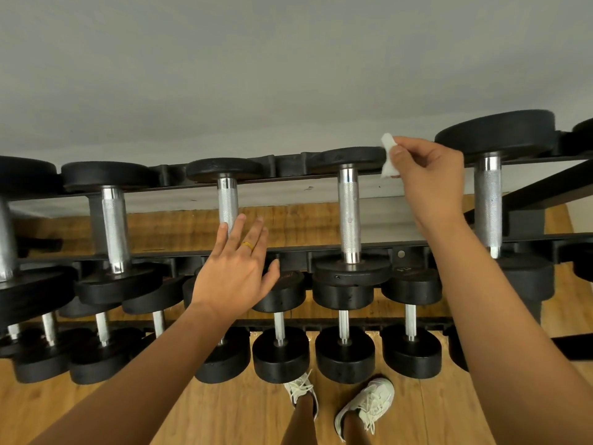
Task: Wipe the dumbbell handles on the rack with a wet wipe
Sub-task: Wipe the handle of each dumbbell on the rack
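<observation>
A black two-tier rack (401, 244) carries black dumbbells with knurled silver handles. My right hand (426, 175) pinches a folded white wet wipe (389, 155) up by the far plate of the upper-row dumbbell whose handle (349, 213) stands just left of it. The wipe is off the handle. My left hand (234, 271), a yellow ring on one finger, is spread with straight fingers over the near end of the neighbouring handle (227, 200); its fingertips reach the handle's lower part.
More upper-row handles stand at the left (112, 226) and right (487, 200). Smaller dumbbells (343, 345) fill the lower tier. A grey wall is behind the rack. The wooden floor (244, 412) and my white trainers (365, 406) are below.
</observation>
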Demonstrator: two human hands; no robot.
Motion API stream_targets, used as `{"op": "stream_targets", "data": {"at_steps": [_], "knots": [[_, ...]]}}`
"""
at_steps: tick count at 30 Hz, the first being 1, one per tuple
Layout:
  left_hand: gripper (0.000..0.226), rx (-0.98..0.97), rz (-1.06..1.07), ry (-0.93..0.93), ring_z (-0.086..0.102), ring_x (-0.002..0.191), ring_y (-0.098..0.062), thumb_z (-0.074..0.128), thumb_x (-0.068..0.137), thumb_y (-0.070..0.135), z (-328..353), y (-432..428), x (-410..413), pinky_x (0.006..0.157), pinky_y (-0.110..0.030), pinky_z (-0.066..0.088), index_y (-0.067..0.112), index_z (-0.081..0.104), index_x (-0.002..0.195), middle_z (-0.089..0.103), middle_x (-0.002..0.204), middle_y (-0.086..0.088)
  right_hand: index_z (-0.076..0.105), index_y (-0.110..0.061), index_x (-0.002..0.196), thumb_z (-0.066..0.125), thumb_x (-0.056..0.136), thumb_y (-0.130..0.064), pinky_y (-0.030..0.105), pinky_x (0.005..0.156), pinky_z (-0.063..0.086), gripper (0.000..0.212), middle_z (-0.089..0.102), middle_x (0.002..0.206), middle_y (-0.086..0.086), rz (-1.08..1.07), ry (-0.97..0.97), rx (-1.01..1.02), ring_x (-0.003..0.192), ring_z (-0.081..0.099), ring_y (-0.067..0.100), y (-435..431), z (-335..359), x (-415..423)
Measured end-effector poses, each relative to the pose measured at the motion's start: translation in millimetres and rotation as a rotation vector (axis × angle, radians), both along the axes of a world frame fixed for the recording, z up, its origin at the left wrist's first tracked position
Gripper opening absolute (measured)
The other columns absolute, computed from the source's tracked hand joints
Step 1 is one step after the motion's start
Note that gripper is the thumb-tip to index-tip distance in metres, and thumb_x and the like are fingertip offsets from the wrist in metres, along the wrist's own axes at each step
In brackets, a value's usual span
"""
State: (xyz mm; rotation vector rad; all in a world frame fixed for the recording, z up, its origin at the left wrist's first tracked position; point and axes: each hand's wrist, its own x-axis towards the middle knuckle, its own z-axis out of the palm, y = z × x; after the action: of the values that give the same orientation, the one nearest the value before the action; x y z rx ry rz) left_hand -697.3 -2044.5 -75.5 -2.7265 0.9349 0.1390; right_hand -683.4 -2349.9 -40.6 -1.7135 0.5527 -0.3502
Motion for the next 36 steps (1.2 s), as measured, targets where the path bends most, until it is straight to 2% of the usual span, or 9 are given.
{"op": "stream_targets", "data": {"at_steps": [4,7,11,14,18,21,25,31,36], "knots": [[0.066,-0.044,-0.006,-0.024,0.045,0.142,-0.043,0.034,0.102,0.046,1,-1,0,0.115,-0.063,0.037,-0.002,0.060,0.139,0.057,0.146,-0.020,0.069,-0.019,0.122,0.064,0.098,-0.019,0.021,0.093,0.053,0.024,0.070,0.112,-0.005,0.078,-0.047,-0.153,0.107,0.066,0.006,5,6,-4],[0.065,-0.061,0.005,-0.025,0.046,0.142,-0.043,0.032,0.102,0.043,1,-1,0,0.115,-0.063,0.039,-0.003,0.062,0.137,0.058,0.144,-0.021,0.069,-0.014,0.122,0.063,0.098,-0.019,0.027,0.095,0.055,0.025,0.071,0.113,-0.002,0.072,-0.009,-0.158,0.107,0.066,0.008,-3,6,0],[0.064,-0.085,0.013,-0.034,0.047,0.141,-0.042,0.033,0.102,0.042,0,-1,-2,0.115,-0.062,0.038,-0.004,0.063,0.135,0.060,0.142,-0.021,0.070,-0.012,0.121,0.062,0.099,-0.016,0.011,0.084,0.048,0.024,0.066,0.106,-0.002,0.187,-0.038,-0.330,0.094,0.062,0.004,1,15,-1],[0.063,-0.098,0.021,-0.051,0.048,0.141,-0.040,0.034,0.101,0.041,0,-1,-3,0.116,-0.060,0.037,-0.004,0.063,0.134,0.062,0.140,-0.021,0.072,-0.012,0.119,0.061,0.099,-0.012,0.008,0.080,0.044,0.023,0.061,0.104,-0.004,0.309,-0.102,-0.462,0.088,0.056,-0.006,0,20,1],[0.062,-0.112,0.019,-0.077,0.050,0.139,-0.039,0.035,0.101,0.041,-3,0,-3,0.116,-0.058,0.037,-0.004,0.066,0.130,0.065,0.136,-0.022,0.073,-0.015,0.114,0.061,0.097,-0.006,0.016,0.083,0.048,0.023,0.062,0.104,-0.003,0.409,-0.114,-0.528,0.094,0.060,0.008,-21,24,2],[0.061,-0.138,0.016,-0.100,0.053,0.137,-0.040,0.036,0.100,0.040,-5,-1,-3,0.114,-0.059,0.039,-0.004,0.068,0.127,0.067,0.132,-0.022,0.074,-0.016,0.112,0.061,0.097,-0.007,0.015,0.082,0.046,0.022,0.062,0.103,-0.001,0.548,-0.150,-0.589,0.091,0.058,0.005,-13,33,14],[0.060,-0.164,0.020,-0.107,0.054,0.136,-0.040,0.036,0.100,0.039,-7,0,-4,0.113,-0.060,0.043,-0.005,0.070,0.124,0.068,0.129,-0.022,0.075,-0.013,0.112,0.061,0.098,-0.010,0.023,0.084,0.045,0.020,0.061,0.103,0.003,0.772,-0.147,-0.780,0.095,0.055,0.013,2,42,39],[0.060,-0.195,0.026,-0.126,0.053,0.137,-0.040,0.036,0.101,0.039,-12,2,-4,0.114,-0.058,0.041,-0.004,0.070,0.124,0.067,0.131,-0.022,0.075,-0.017,0.113,0.066,0.096,-0.012,0.013,0.080,0.046,0.020,0.063,0.102,0.001,0.865,-0.103,-0.801,0.084,0.057,0.006,-29,55,34],[0.061,-0.207,0.026,-0.134,0.055,0.135,-0.040,0.035,0.100,0.038,-9,0,-3,0.113,-0.058,0.041,-0.005,0.070,0.123,0.068,0.130,-0.022,0.075,-0.019,0.114,0.068,0.095,-0.019,0.009,0.078,0.041,0.020,0.063,0.099,-0.012,1.009,-0.014,-0.833,0.084,0.057,-0.005,0,65,74]]}}
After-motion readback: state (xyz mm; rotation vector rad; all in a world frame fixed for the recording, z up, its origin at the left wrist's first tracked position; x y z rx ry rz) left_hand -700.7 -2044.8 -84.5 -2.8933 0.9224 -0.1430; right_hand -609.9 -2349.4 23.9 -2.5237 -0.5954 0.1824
